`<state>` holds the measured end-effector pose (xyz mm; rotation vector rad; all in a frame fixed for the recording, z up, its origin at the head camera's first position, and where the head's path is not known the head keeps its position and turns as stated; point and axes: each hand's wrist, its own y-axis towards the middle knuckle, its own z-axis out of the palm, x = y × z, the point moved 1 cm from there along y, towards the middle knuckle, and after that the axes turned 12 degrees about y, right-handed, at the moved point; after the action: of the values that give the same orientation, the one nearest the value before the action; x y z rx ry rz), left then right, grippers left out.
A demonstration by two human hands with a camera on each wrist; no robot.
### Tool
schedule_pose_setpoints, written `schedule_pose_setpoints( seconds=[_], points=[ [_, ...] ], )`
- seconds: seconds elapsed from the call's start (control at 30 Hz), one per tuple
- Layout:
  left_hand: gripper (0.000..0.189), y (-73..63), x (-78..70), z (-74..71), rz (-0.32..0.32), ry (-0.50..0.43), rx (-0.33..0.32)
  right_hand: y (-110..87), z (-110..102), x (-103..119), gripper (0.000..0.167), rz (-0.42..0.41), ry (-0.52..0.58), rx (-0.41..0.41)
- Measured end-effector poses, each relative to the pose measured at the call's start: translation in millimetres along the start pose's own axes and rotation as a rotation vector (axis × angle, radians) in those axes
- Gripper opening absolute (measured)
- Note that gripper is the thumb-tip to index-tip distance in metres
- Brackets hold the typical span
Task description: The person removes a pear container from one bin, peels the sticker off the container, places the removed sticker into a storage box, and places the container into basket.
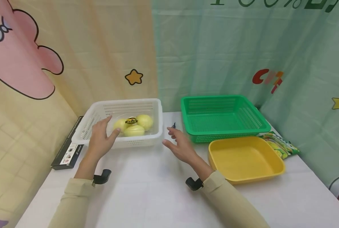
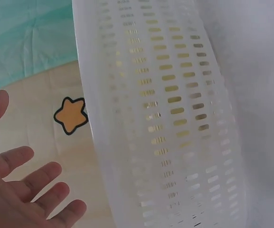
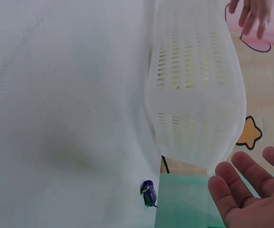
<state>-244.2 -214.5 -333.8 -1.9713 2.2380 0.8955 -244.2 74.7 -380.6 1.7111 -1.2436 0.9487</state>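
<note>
A white plastic basket [image 1: 159,126] with slotted walls stands at the back left of the table. Inside it lies a clear plastic pack of round yellow-green fruit [image 1: 134,130] with a dark label on top. My left hand [image 1: 101,137] is over the basket's front left rim, fingers spread and nothing in its grasp. Just off the basket's right front corner, my right hand [image 1: 182,148] hovers with fingers loosely bent, holding nothing. A small purple wrapped piece [image 3: 148,193], like a candy, sits on the table beside the basket, partly behind my right fingers in the head view.
At the back right stands a green basket [image 1: 227,134], with a yellow tray [image 1: 246,158] in front of it. A shiny green and yellow packet [image 1: 283,147] lies beside them. Along the left table edge is a long black box [image 1: 68,152]. Printed curtains surround the table.
</note>
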Motion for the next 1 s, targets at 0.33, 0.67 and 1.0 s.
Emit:
schedule_pose_setpoints(
  seconds=[0.33, 0.67, 1.0],
  points=[
    [0.062, 21.4, 30.4, 3.0, -0.067, -0.082, 0.078, 21.1, 9.7, -7.5, 0.063, 0.066, 0.083, 0.017],
    [0.067, 33.5, 47.8, 3.9, -0.100, -0.224, 0.204, 34.3, 14.8, -16.0, 0.061, 0.094, 0.131, 0.003],
    [0.075, 48.4, 61.9, 0.5, -0.162, -0.254, 0.359, 42.9, 19.2, -19.0, 0.061, 0.092, 0.122, 0.018]
  ],
)
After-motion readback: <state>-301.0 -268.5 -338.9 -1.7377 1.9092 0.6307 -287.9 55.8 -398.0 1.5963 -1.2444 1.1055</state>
